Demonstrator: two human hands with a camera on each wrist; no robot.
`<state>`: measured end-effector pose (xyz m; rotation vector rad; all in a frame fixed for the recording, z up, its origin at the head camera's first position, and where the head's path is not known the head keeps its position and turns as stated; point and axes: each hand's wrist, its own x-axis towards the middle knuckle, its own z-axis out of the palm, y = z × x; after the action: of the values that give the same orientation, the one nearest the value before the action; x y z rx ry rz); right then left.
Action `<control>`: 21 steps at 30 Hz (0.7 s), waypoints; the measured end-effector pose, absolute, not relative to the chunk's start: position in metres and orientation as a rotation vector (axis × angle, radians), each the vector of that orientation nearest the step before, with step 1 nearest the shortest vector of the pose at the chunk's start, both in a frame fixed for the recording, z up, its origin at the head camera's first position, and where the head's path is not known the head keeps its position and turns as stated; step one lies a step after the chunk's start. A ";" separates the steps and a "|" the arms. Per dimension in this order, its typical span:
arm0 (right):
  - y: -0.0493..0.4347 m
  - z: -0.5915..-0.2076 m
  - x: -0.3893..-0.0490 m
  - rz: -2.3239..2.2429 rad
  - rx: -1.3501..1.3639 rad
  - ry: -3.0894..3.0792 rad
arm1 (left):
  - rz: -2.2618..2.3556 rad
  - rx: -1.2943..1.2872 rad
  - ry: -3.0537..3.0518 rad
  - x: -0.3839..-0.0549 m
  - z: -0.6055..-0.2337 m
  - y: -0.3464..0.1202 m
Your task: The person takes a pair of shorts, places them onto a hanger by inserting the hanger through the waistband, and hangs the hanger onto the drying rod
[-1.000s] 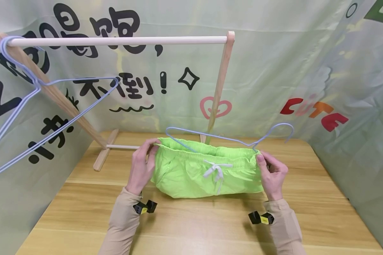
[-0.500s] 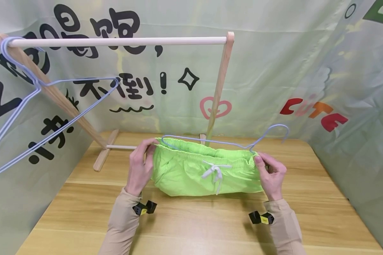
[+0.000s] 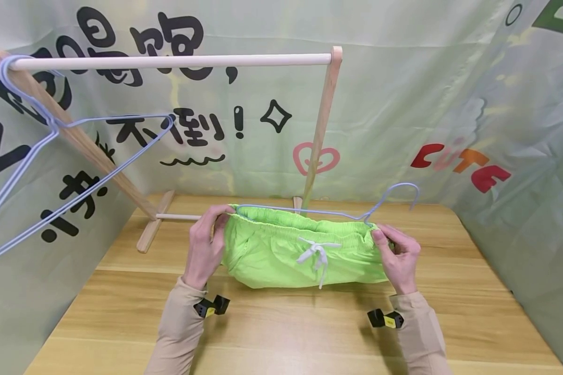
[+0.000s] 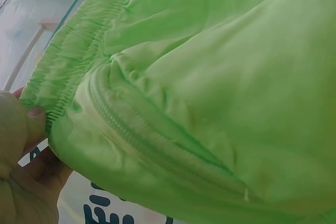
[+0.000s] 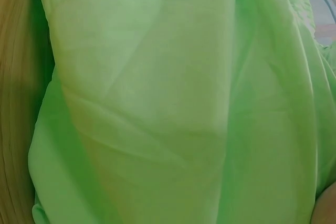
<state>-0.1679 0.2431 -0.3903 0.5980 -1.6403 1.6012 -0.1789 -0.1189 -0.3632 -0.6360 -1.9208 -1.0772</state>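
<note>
Head view: shorts [image 3: 281, 268], lime green, waistband [image 3: 272, 228] gaping upward, white bow [image 3: 315, 252] at front. Step in hand, as judged: fitting a hanger [image 3: 330, 212] into the waistband. Next move: seems to call for an even outward stretch, so both hanger ends seat inside.

Position: shorts strung between the hands, over the surface [image 3: 309, 333]; whether they touch it, unclear. Left hand [image 3: 207, 245]: pinching the waistband's left end. Right hand [image 3: 400, 255]: pinching the right end, beside the hanger's neck; contact with the hanger, cannot tell. Hook pointing right, free.

Beyond: rack [image 3: 169, 61], further blue hangers [image 3: 53, 125] at its left end.
</note>
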 end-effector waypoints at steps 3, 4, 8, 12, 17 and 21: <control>0.244 -0.390 -0.168 1.598 0.606 -1.659 | -1.082 -0.636 -1.924 -0.179 -0.363 -0.120; 0.244 -0.390 -0.168 1.600 0.614 -1.661 | -1.081 -0.636 -1.926 -0.179 -0.363 -0.120; 0.245 -0.390 -0.168 1.584 0.638 -1.685 | -1.094 -0.634 -1.950 -0.179 -0.364 -0.121; 0.246 -0.390 -0.168 1.548 0.666 -1.710 | -1.107 -0.625 -1.993 -0.178 -0.364 -0.122; 0.246 -0.391 -0.167 1.531 0.690 -1.738 | -1.095 -0.618 -2.026 -0.177 -0.363 -0.123; 0.247 -0.391 -0.167 1.538 0.701 -1.752 | -1.066 -0.620 -2.038 -0.177 -0.363 -0.123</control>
<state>-0.1673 0.2465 -0.3909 0.7007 -1.7518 1.5381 -0.1766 -0.1229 -0.3626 -0.6199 -2.0385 -1.0657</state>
